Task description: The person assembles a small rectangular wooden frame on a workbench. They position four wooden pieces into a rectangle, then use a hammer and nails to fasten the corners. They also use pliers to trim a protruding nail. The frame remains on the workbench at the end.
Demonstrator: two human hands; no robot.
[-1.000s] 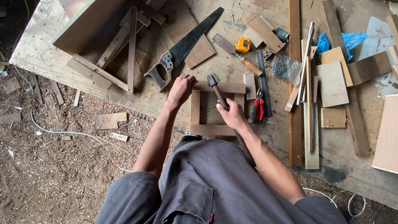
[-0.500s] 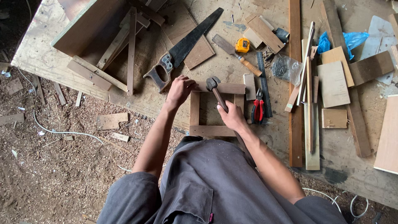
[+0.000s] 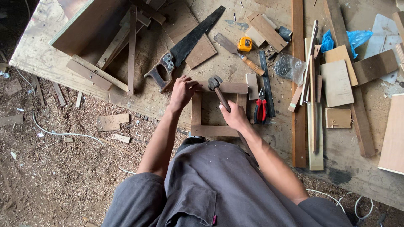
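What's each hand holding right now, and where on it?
Right hand grips the hammer partway along its handle. Left hand presses on the top left corner of the wooden frame.
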